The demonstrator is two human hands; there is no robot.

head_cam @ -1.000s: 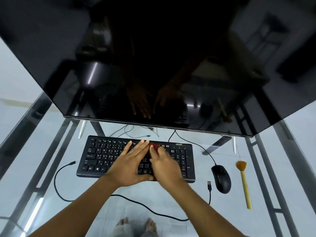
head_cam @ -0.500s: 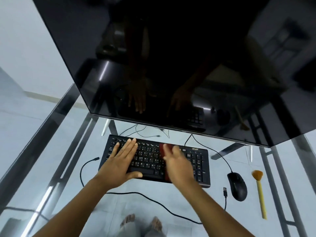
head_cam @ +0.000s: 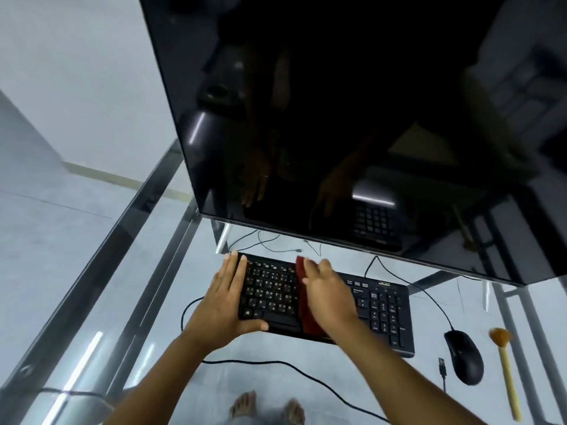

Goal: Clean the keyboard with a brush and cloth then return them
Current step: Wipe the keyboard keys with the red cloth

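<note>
A black keyboard point(head_cam: 382, 311) lies on a glass table point(head_cam: 171, 302) below a dark monitor. My right hand point(head_cam: 328, 294) lies flat on a dark red cloth point(head_cam: 306, 317), pressing it onto the keyboard's middle; most of the cloth is hidden under the hand. At the keyboard's left end my left hand point(head_cam: 224, 299) rests flat with fingers straight, its thumb at the front edge. Far right on the table lies a brush point(head_cam: 506, 372) with a yellow handle and orange bristles, apart from both hands.
A large black monitor point(head_cam: 352, 118) looms over the back of the table. A black mouse point(head_cam: 464, 365) sits between keyboard and brush, with a loose USB plug point(head_cam: 441, 363) beside it. Cables run along the front. Metal frame bars show under the glass.
My left hand has slid from the keyboard's middle to its left end. The right hand stays on the cloth over the middle. The camera has swung left.
</note>
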